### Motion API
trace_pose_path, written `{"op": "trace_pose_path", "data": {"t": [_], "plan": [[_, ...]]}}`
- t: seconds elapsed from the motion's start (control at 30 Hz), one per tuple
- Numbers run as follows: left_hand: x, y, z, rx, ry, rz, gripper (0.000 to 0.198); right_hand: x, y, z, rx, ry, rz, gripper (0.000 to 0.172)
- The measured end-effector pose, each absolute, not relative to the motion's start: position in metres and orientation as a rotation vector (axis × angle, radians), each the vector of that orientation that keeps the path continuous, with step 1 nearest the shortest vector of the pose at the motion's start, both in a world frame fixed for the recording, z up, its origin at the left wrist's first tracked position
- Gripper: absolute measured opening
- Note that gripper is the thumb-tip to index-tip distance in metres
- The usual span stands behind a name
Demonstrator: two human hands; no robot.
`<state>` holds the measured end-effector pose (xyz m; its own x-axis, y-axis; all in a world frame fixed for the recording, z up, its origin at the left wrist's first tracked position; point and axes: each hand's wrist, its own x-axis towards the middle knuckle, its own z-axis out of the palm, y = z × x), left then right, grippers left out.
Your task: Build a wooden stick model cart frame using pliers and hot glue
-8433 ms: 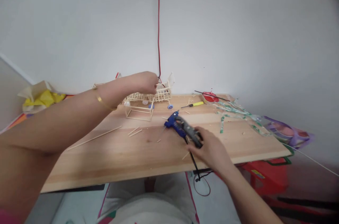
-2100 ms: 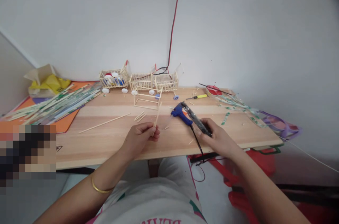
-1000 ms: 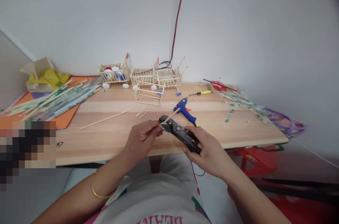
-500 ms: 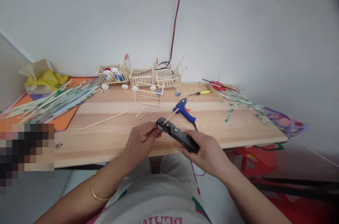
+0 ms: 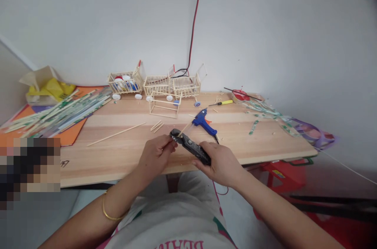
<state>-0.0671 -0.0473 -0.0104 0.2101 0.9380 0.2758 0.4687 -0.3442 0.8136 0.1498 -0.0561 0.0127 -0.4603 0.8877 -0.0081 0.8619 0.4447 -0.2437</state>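
My right hand (image 5: 222,161) is wrapped round the handles of a black, worn hand cutter (image 5: 193,150). A thin wooden stick (image 5: 185,128) lies across the cutter's jaws, its far end pointing up and away from me. My left hand (image 5: 156,152) is closed in a pinch at the near end of that stick, beside the cutter's head; the fingertips are partly hidden. Just beyond the cutter, a blue glue gun (image 5: 204,121) lies on the wooden table (image 5: 118,162). Several short cut sticks (image 5: 157,126) and one long stick (image 5: 116,134) lie to the left.
Small stick-built carts (image 5: 125,82) stand along the wall, with an open stick frame (image 5: 165,107) before them. Wrapped sticks (image 5: 67,109) are heaped at left. A yellow-handled screwdriver (image 5: 225,103), red tape roll (image 5: 240,94) and plastic wrappers (image 5: 273,113) lie at right. Red stools (image 5: 287,176) stand below.
The cutter and my right hand have shifted slightly left and toward me. My left hand stays nearly where it was, still pinching at the stick.
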Motion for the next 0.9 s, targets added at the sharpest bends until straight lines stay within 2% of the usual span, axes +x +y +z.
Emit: {"op": "trace_pose_path", "data": {"t": [0.47,0.77,0.9], "plan": [[-0.069,-0.036,-0.028,1.817,1.420,0.961,0.025,0.144,-0.036,0.001,-1.627,-2.736,0.280,0.038],[-0.077,-0.028,-0.032,1.918,1.341,0.854,0.026,0.142,-0.035,0.002,-1.641,-2.593,0.629,0.036],[-0.076,-0.023,-0.029,1.932,1.360,0.795,0.029,0.139,-0.037,0.001,-1.711,-2.544,0.625,0.039]]}}
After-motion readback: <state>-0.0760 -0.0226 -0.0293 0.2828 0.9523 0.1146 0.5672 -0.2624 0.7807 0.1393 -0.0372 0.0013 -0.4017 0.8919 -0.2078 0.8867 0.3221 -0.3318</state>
